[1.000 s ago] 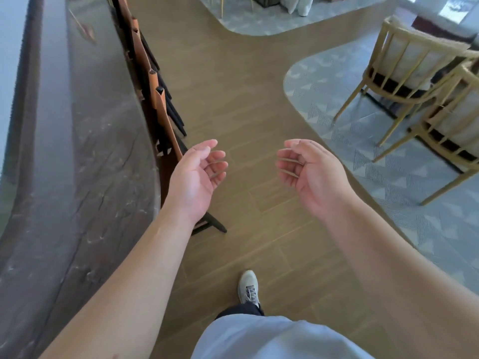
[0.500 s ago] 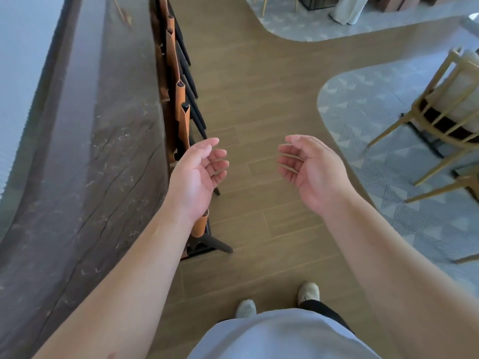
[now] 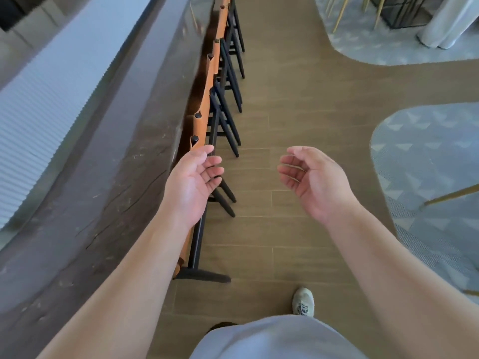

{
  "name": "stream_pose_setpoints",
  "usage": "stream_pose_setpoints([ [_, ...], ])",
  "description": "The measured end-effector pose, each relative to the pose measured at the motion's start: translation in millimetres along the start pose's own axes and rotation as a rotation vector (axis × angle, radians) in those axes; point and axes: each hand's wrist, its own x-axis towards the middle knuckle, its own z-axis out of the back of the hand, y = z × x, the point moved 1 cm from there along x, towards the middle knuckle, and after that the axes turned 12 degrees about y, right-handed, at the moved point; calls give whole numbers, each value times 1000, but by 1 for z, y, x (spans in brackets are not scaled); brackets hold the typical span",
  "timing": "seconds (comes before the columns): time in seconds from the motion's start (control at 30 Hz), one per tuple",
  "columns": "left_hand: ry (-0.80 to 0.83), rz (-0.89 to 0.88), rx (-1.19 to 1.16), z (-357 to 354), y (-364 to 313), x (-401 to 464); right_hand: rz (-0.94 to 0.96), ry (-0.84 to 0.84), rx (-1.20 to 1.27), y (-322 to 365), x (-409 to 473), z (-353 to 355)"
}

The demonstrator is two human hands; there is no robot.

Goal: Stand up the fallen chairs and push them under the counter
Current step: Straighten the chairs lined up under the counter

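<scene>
Tan leather backs on black frames mark the row of chairs (image 3: 207, 104), seen from the head camera standing upright along the edge of the dark stone counter (image 3: 124, 161). Their backs sit tight against the counter's lip and their black legs splay out onto the wood-plank floor (image 3: 298, 104). The row's long axis runs from the lower middle of the frame up and away toward the top, following the counter edge, with each chair facing in toward the counter.

The left hand (image 3: 193, 181) hangs in the air directly over the row, palm turned up and inward, fingers loosely bent and gripping nothing; it covers part of one near chair from this angle, and whether it touches that chair cannot be told. The nearest chair's black foot rail shows below the left forearm, close to the counter base. The right hand (image 3: 315, 180) is held out over the bare floor, well apart from the chairs, palm facing the left hand, fingers relaxed and curled with nothing in them.

A pale shoe (image 3: 303, 301) stands on the floor below the right forearm. A patterned grey rug (image 3: 427, 164) lies to the right, with a golden chair leg (image 3: 451, 195) crossing it.
</scene>
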Motion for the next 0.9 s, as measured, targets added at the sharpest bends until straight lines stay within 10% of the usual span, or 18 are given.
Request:
stream_pose_setpoints([
  [0.5,-364,-162,-82,-46,-2,65,-128,153,-41,66,107,56],
  [0.9,-302,-134,-197,-14,8,182,-174,210,-267,78,217,27],
])
